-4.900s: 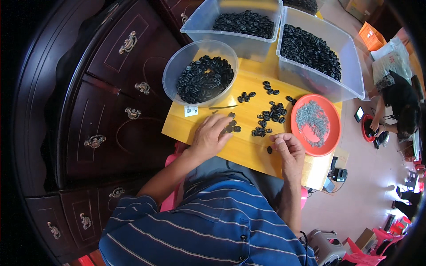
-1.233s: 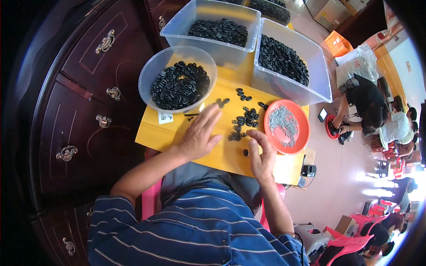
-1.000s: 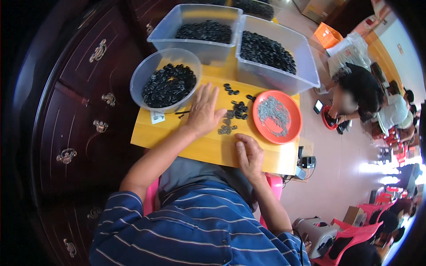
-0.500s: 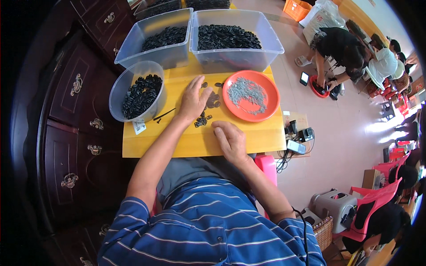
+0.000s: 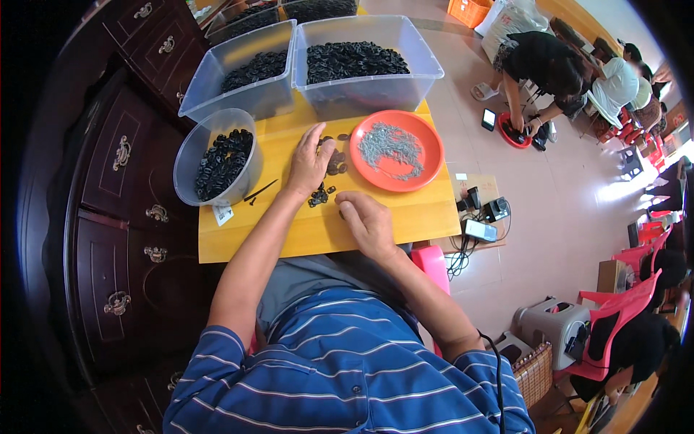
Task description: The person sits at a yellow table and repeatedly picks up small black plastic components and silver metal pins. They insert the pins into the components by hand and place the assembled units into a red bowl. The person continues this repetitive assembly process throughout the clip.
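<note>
The left hand [image 5: 309, 160] lies flat, fingers spread, over a loose scatter of small black rings [image 5: 329, 173] on the yellow tabletop [image 5: 289, 231]. The right hand [image 5: 367, 220] rests curled nearby, its grip unclear. An orange plate [image 5: 426, 148] holds grey metal bits.
</note>
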`<move>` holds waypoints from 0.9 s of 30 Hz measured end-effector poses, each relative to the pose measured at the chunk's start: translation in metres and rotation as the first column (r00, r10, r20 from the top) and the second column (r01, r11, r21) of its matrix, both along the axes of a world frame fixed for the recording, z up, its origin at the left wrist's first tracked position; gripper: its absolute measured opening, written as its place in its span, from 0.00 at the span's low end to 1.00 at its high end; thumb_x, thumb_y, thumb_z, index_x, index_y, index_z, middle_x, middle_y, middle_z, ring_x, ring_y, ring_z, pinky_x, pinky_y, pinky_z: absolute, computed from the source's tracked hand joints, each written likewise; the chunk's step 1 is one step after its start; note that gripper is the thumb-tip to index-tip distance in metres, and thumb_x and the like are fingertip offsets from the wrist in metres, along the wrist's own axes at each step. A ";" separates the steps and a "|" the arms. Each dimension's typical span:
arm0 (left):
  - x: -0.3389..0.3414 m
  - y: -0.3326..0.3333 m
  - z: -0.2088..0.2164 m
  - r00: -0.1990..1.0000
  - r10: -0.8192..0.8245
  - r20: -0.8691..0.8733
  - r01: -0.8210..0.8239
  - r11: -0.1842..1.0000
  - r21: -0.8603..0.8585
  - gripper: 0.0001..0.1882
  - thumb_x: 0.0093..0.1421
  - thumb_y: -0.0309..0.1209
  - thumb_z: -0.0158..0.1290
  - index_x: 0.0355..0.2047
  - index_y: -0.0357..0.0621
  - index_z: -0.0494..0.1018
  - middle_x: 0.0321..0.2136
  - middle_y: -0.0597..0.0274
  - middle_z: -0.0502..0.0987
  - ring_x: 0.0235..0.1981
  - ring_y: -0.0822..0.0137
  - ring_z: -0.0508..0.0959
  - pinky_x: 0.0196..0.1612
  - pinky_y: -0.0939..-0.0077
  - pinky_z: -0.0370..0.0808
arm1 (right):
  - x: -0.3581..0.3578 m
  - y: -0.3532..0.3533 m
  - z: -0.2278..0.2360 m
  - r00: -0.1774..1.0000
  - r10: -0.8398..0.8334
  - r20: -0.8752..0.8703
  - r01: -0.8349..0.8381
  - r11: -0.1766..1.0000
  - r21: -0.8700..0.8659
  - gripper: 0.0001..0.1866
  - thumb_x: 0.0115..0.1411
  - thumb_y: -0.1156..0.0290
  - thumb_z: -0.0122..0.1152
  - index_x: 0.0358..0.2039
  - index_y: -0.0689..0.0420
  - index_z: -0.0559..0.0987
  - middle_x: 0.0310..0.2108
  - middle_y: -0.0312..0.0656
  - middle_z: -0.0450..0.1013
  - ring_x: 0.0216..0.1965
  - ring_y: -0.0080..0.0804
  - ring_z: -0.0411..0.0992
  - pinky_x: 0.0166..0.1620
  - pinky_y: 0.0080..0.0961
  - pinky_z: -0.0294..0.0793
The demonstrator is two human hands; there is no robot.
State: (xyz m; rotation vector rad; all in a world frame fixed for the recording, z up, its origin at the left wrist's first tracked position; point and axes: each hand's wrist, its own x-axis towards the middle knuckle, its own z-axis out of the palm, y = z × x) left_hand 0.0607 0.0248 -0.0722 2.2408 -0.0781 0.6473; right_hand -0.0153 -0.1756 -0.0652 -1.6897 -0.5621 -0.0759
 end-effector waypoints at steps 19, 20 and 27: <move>-0.092 -0.010 0.013 0.997 -0.071 0.031 0.061 0.966 0.253 0.07 0.56 0.27 0.62 0.35 0.40 0.80 0.35 0.56 0.78 0.38 0.53 0.78 0.43 0.61 0.76 | 0.003 -0.005 0.000 0.985 0.004 -0.173 0.026 0.986 0.166 0.09 0.68 0.72 0.57 0.43 0.64 0.80 0.35 0.43 0.81 0.37 0.26 0.80 0.42 0.24 0.79; -0.091 -0.010 0.013 0.997 -0.069 0.041 0.057 0.966 0.252 0.07 0.56 0.27 0.62 0.35 0.40 0.80 0.35 0.56 0.78 0.38 0.53 0.78 0.43 0.61 0.76 | 0.004 -0.005 -0.001 0.985 0.004 -0.173 0.024 0.987 0.162 0.09 0.68 0.72 0.57 0.44 0.64 0.80 0.35 0.43 0.81 0.38 0.25 0.80 0.43 0.24 0.78; -0.107 -0.021 0.027 0.988 -0.125 0.087 0.083 0.922 0.378 0.10 0.54 0.27 0.64 0.38 0.42 0.80 0.33 0.57 0.77 0.38 0.55 0.78 0.43 0.63 0.75 | 0.011 -0.007 -0.013 0.918 0.125 -0.377 0.065 0.890 0.452 0.09 0.71 0.72 0.54 0.46 0.63 0.78 0.37 0.38 0.79 0.41 0.23 0.76 0.48 0.20 0.74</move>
